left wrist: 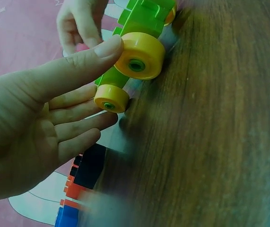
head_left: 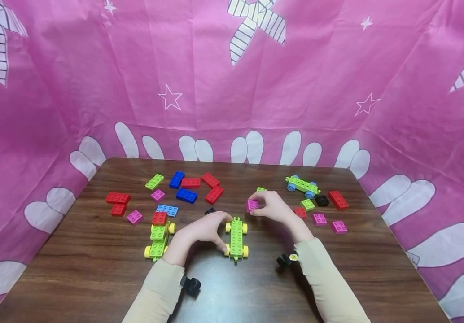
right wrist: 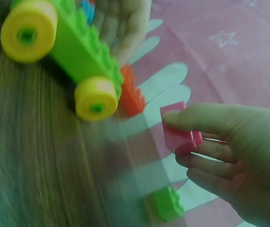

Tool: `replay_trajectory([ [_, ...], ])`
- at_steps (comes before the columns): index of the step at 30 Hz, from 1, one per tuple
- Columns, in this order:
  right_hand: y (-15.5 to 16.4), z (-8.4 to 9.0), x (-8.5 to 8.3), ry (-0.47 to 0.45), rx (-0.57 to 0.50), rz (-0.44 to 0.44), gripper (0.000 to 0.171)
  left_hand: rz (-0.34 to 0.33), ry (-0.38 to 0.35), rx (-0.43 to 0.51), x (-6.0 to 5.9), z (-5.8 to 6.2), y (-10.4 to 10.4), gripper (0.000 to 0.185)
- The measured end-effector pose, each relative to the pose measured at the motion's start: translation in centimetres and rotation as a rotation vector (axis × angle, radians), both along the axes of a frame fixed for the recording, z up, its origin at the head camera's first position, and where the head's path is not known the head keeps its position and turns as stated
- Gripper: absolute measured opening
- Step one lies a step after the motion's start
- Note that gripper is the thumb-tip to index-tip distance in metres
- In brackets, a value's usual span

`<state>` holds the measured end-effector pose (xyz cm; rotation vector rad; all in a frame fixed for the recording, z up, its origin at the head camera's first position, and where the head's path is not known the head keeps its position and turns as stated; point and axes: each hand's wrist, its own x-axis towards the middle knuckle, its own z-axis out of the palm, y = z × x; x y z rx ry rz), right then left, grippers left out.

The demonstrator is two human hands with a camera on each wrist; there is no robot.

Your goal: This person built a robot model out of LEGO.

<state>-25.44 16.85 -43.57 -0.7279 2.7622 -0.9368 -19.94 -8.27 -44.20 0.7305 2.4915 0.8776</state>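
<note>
My left hand (head_left: 205,228) is at the left side of a green wheeled car base (head_left: 236,237) with yellow wheels. In the left wrist view its thumb (left wrist: 108,47) lies against the nearer yellow wheel (left wrist: 142,56), and its other fingers extend loosely beside the farther wheel. My right hand (head_left: 271,208) pinches a pink brick (right wrist: 176,125) between thumb and fingers, to the right of the car base's far end. Left of my left hand stands another green car base (head_left: 159,247) with yellow wheels, carrying a green brick (head_left: 158,232) and a red brick (head_left: 159,218).
Red bricks (head_left: 190,182), blue bricks (head_left: 186,195), pink bricks and a light blue brick (head_left: 172,210) lie at the back left. At the back right are a green car base with blue wheels (head_left: 302,185), a black piece (head_left: 321,200) and several bricks. A pink curtain (head_left: 216,107) hangs behind the table.
</note>
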Motion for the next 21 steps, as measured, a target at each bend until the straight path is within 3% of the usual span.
replay_trajectory([
  [6,-1.1,0.9,1.8,0.006,-0.087,0.047,0.032,0.005,-0.005,0.013,0.0,0.1,0.0,0.082],
  [21,-2.5,1.2,4.2,-0.018,-0.117,0.144,0.031,-0.026,0.015,0.027,-0.1,0.1,-0.2,0.082],
])
